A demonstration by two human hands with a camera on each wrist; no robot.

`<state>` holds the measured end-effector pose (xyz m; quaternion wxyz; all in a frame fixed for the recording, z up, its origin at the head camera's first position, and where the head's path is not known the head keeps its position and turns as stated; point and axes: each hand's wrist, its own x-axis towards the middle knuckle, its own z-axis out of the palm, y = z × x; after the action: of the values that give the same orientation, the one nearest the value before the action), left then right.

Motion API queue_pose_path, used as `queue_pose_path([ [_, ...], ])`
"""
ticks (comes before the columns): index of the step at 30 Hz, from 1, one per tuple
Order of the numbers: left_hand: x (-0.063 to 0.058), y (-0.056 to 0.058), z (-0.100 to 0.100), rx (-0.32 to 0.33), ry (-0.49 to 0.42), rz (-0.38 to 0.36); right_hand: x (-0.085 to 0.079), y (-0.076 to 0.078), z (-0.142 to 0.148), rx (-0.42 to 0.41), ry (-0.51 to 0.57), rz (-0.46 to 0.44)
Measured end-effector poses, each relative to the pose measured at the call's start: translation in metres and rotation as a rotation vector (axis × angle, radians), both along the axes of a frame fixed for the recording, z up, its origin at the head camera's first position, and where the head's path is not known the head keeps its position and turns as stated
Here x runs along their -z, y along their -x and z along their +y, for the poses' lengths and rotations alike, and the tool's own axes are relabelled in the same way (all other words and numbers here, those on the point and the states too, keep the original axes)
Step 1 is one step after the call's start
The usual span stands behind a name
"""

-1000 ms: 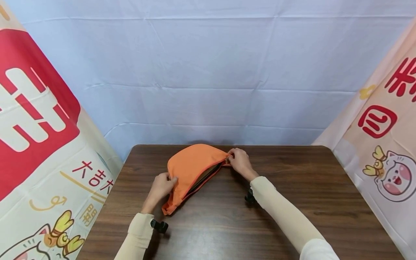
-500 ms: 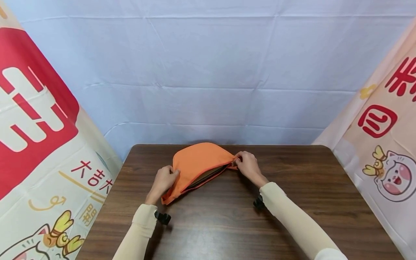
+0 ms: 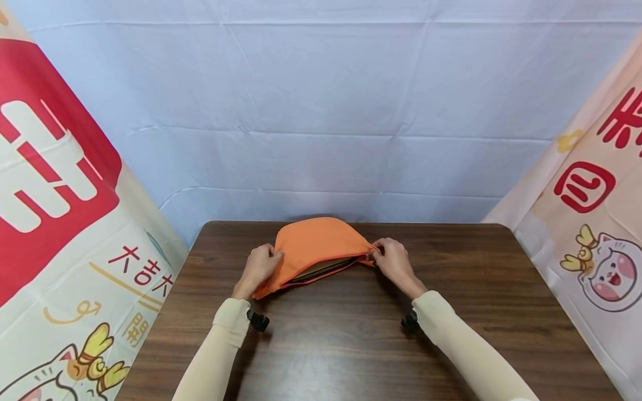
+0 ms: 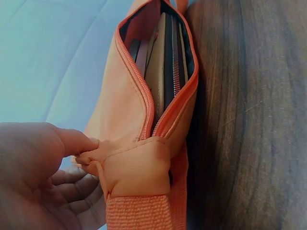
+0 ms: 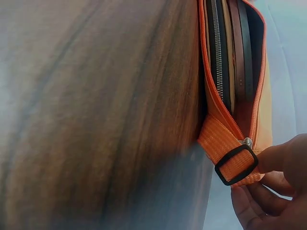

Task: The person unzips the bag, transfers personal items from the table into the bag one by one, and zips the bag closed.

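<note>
An orange half-moon shoulder bag [image 3: 321, 239] stands at the table's far edge, its zipped mouth gaping toward me. My left hand [image 3: 261, 268] pinches the bag's left end, thumb on the cloth beside a webbing strap [image 4: 139, 211]. At the other end, my right hand [image 3: 396, 260] pinches the corner by the silver zip slider [image 5: 247, 142] and a black strap buckle [image 5: 236, 165]. Inside, a flat tan-and-dark piece with a metal zip [image 4: 175, 62] stands on edge. Thin reddish and dark flat pieces [image 5: 242, 52] stand beside it.
The brown wooden table [image 3: 331, 345] spreads out in front of the bag. A pale cloth backdrop [image 3: 321, 111] hangs right behind its far edge. Printed cloths [image 3: 55, 223] flank the table on both sides. Each wrist wears a small black camera [image 3: 258, 320].
Both hands have shifted the bag to the right. Its left end has swung away from me, so the mouth now lies more level across the view. Both hands keep their hold.
</note>
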<state>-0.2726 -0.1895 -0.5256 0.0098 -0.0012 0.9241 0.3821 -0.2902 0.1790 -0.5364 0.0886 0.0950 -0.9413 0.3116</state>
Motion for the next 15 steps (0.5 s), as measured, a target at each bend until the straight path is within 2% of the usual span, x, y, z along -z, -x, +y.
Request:
queue_pose_path([
  [5, -0.001, 0.008, 0.005, 0.022, -0.021, 0.001, 0.002, -0.007, 0.007, 0.019, -0.002, 0.027],
  [15, 0.0, 0.021, 0.012, 0.05, -0.002, -0.007, 0.004, -0.021, 0.016, 0.038, -0.005, 0.037],
])
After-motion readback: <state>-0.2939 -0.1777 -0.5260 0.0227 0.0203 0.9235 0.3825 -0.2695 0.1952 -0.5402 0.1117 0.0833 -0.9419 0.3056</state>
